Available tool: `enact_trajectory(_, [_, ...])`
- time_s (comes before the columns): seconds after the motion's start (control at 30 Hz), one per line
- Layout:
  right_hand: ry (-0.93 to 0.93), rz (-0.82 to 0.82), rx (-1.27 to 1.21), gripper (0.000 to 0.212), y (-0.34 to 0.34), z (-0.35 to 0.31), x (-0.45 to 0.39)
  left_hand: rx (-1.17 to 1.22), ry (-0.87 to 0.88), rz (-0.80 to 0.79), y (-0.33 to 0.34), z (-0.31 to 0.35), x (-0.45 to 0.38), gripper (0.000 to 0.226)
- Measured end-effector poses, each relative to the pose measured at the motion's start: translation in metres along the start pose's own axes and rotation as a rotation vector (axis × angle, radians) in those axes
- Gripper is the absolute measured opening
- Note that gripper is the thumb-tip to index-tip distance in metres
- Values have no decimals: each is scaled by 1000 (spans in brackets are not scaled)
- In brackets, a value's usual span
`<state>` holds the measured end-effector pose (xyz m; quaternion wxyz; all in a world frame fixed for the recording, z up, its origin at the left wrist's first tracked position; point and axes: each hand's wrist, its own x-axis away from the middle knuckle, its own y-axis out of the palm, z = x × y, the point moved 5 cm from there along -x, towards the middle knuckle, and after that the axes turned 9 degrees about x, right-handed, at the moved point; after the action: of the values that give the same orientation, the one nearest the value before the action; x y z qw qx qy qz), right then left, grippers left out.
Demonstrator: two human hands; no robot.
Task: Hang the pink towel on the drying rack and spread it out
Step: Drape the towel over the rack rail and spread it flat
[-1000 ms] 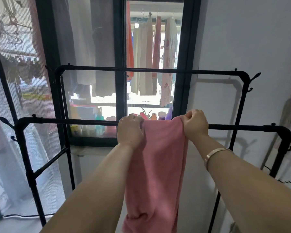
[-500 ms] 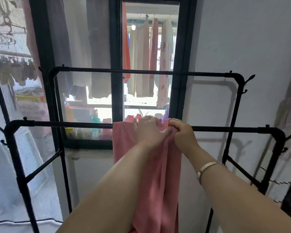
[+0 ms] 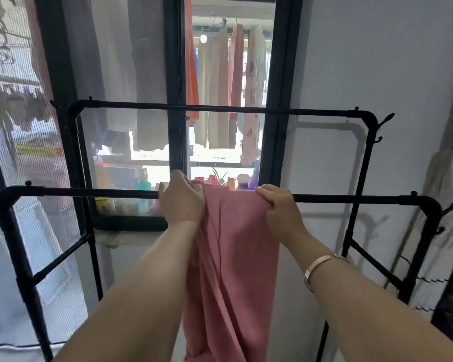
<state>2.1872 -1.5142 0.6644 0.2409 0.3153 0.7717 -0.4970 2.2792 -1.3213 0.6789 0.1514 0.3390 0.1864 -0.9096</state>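
Both hands [image 3: 230, 202] grip pink towel [image 3: 233, 257] — draped over rack bar [image 3: 89, 192]

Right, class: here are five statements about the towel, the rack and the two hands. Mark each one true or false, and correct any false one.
1. The pink towel hangs over the near bar of the drying rack. True.
2. The right hand pinches the towel's right edge at the bar. True.
3. The left hand hangs free, away from the towel. False: its grip is closed on the towel's bunched left side at the bar.
4. A bracelet sits on the left wrist. False: it is on the right wrist.
5. The towel lies fully flat. False: long folds run down its left side.
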Motion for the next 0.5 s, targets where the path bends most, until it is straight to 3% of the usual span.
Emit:
enact_trajectory(0.17, [-140, 153, 524, 37, 9, -21, 5, -269, 247, -135, 5, 0, 7, 39])
enact_trajectory(0.27, [-235, 87, 493, 48, 25, -38, 4, -308, 263, -151, 6, 2, 9, 42])
enact_trajectory(0.33, [-302, 61, 606, 57, 35, -41, 9, -322, 269, -165, 7, 0, 8, 44])
enact_trajectory(0.5, [-275, -56, 673, 68, 43, -33, 11, -447, 324, -180, -3, -9, -5, 39])
